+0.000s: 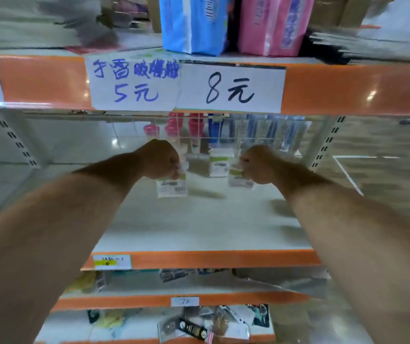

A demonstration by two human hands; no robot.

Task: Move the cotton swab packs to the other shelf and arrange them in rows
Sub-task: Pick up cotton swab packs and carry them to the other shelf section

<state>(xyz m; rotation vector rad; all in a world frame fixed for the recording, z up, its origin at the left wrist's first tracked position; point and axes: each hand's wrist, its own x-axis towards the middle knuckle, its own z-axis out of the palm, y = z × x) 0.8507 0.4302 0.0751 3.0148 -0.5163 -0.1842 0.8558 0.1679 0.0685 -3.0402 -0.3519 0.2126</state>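
Both my arms reach into the white middle shelf (199, 227). My left hand (160, 160) grips the top of a clear cotton swab pack (172, 187) with a green and white label; the pack hangs just above the shelf. My right hand (258, 165) grips a second, similar pack (238, 177) at about the same height. Between the two hands, further back, a third cotton swab pack (220, 162) stands upright on the shelf near the wire mesh back.
The upper shelf edge (348, 88) with orange strip and paper price tags hangs right above my hands; blue and pink packages (194, 23) stand on it. A wire mesh back (248, 135) closes the shelf. Lower shelves (199, 324) hold mixed small goods. Uprights flank both sides.
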